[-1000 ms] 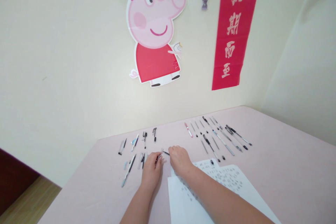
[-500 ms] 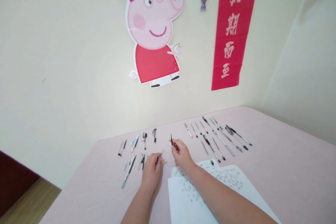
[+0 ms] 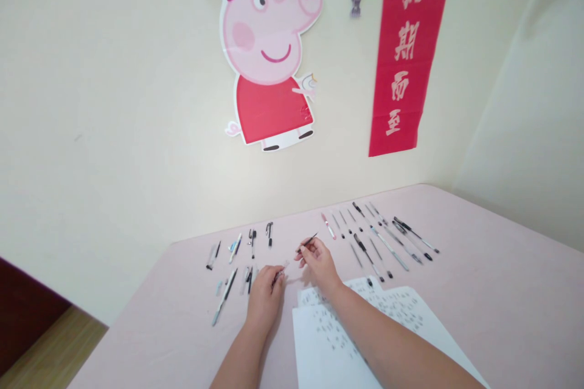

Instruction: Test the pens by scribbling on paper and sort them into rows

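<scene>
My right hand [image 3: 320, 264] is raised a little over the table and pinches a thin dark pen refill [image 3: 312, 238], which slants up to the right. Left of it, my left hand [image 3: 265, 287] is closed round a small clear pen part [image 3: 286, 264]; the fingers cover most of it, so its full shape is hidden. Beside my left hand lie a dark pen piece [image 3: 249, 279] and a long black-and-grey pen [image 3: 224, 298]. Past the right hand are a pink-and-white pen [image 3: 328, 227] and several thin refills.
Sheets of paper with handwriting [image 3: 337, 346] lie under my right forearm. Rows of pens, barrels and caps are spread at the right, among them a light blue pen [image 3: 389, 248]. The pink tabletop [image 3: 173, 328] meets the wall at the back.
The refill in my right hand has tipped from nearly upright to slanting right, and that hand's fingers have shifted. My left hand has barely moved.
</scene>
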`<move>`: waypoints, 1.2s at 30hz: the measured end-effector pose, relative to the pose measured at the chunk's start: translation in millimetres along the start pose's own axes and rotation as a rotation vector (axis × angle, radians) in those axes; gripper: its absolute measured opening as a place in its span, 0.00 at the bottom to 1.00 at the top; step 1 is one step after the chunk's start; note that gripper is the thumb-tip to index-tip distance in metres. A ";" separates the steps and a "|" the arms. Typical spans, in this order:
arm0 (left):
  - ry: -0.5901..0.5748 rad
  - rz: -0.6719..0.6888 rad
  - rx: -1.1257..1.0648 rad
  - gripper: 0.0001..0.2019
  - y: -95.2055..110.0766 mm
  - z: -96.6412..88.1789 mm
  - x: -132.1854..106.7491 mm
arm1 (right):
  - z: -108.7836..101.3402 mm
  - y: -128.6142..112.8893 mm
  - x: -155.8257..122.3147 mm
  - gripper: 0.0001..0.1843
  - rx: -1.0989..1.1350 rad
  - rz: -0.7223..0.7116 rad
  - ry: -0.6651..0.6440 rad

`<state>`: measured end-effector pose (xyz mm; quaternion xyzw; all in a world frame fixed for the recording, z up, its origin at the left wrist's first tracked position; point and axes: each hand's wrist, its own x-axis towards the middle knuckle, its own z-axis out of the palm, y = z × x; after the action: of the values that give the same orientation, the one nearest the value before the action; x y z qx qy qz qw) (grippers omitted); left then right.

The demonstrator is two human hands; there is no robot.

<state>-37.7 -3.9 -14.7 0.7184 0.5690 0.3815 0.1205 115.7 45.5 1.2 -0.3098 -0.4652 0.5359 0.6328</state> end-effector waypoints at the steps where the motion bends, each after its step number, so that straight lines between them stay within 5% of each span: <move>1: 0.001 0.001 -0.001 0.11 0.2 0.0 -0.1 | 0.2 -0.5 -0.4 0.13 -0.007 0.000 -0.005; 10: -0.007 -0.010 0.005 0.11 3.6 -0.7 0.9 | 1.1 6.8 -3.9 0.11 -0.186 0.011 -0.114; 25: 0.013 0.010 -0.004 0.11 0.3 1.2 -0.2 | -1.6 -2.6 -6.8 0.15 -0.456 -0.186 -0.256; 31: 0.026 0.005 0.007 0.10 1.8 0.8 -0.1 | -9.0 2.7 -3.7 0.19 -0.480 -0.129 -0.119; 36: 0.041 -0.011 0.006 0.10 1.9 0.9 0.1 | -22.3 7.6 4.3 0.13 -0.837 -0.045 0.012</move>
<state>-35.7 -4.1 -14.1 0.7076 0.5765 0.3939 0.1088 133.2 53.8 -12.9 -0.5329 -0.6459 0.2849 0.4665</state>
